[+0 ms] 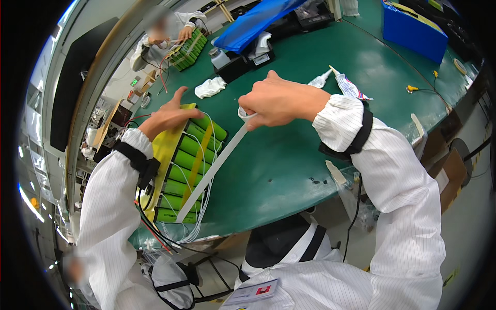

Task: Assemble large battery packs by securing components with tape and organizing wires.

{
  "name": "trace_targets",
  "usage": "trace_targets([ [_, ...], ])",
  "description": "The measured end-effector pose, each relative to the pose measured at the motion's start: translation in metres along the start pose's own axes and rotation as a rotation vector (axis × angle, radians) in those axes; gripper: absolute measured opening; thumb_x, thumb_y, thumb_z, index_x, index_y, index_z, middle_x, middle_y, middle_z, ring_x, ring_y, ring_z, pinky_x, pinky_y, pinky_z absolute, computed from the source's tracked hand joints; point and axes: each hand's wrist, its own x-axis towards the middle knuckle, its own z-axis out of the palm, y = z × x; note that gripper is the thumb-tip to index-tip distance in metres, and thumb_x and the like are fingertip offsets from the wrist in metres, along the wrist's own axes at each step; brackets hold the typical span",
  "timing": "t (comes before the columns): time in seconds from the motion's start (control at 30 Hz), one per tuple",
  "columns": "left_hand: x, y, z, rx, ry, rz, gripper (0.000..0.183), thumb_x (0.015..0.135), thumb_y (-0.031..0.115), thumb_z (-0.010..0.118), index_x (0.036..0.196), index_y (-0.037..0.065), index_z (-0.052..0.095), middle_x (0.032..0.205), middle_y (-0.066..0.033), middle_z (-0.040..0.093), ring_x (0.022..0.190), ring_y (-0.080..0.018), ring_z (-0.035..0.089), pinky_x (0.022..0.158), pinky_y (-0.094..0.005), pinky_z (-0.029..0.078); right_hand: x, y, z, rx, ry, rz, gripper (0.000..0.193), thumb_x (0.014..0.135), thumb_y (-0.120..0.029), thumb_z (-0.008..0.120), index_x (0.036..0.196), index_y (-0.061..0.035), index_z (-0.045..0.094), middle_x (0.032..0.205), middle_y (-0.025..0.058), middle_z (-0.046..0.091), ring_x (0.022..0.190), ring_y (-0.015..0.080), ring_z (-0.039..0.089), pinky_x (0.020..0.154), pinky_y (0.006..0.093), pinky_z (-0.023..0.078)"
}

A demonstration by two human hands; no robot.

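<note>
Tabletop (289,160) is lying open right of the green cell pack (183,158). White tape (212,173) is barring its near corner.

Battery pack (187,160) on left of table (289,160)

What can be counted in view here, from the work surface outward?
Green table: 1, green, centre
Cell pack: 1, green with yellow sheet, table's left
White tape: 1 roll, white, strip reaching the pack's near end
Tubes: 2, mostly white, beyond right sleeve
Crumpled white piece: 1, white, beyond pack
Bottle: 1, whitish, upper centre-left
Blue box: 1, blue, upper right
Second pack: 1, green, at co-worker's hands
Co-worker: 1, white sleeves, upper left
Left grip: 1, bare, at pack's far end
Right grip: 1, bare, closed on tape roll
Small background clutter: too unclear to count
</note>
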Motion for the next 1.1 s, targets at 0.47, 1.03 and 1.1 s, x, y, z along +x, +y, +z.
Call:
trace_targets([
  [0.47, -0.052, 0.062, 0.005, 0.062, 0.033, 0.328, 0.110, 0.065, 0.061, 0.069, 0.156, 0.017, 0.026, 0.136, -0.0279, 0.054, 0.127, -0.0438, 0.050, 0.110, -0.0538, 0.030, -0.083, -0.054, -0.009, 0.067, 0.022, -0.093, 0.033, 0.088, -0.029, 0.071, 0.082, 0.0015, 0.062, 0.062, 0.0153, 0.062, 0.064, 0.0377, 0.062, 0.075, 0.0460, 0.044],
  [1.03, -0.188, 0.135, 0.000, 0.436, 0.471, 0.769, 0.081, 0.073, 0.041, 0.082, 0.137, 0.001, 0.054, 0.136, -0.0210, 0.055, 0.128, -0.0352, 0.051, 0.106, -0.0467, 0.039, -0.120, -0.055, 0.026, 0.087, 0.198, -0.077, 0.032, 0.087, -0.029, 0.074, 0.084, -0.0083, 0.050, 0.052, 0.0035, 0.050, 0.050, 0.0285, 0.048, 0.087, 0.0419, 0.038],
  [1.1, -0.226, 0.133, 0.005, 0.282, 0.429, 0.741, 0.057, 0.078, 0.027, 0.079, 0.125, -0.002, 0.063, 0.121, -0.0196, 0.065, 0.107, -0.0283, 0.060, 0.093, -0.0408, 0.047, -0.117, -0.052, 0.027, 0.026, 0.217, -0.107, 0.032, 0.085, -0.028, 0.075, 0.083, -0.0083, 0.050, 0.051, 0.0027, 0.047, 0.050, 0.0274, 0.048, 0.087, 0.0417, 0.038],
])
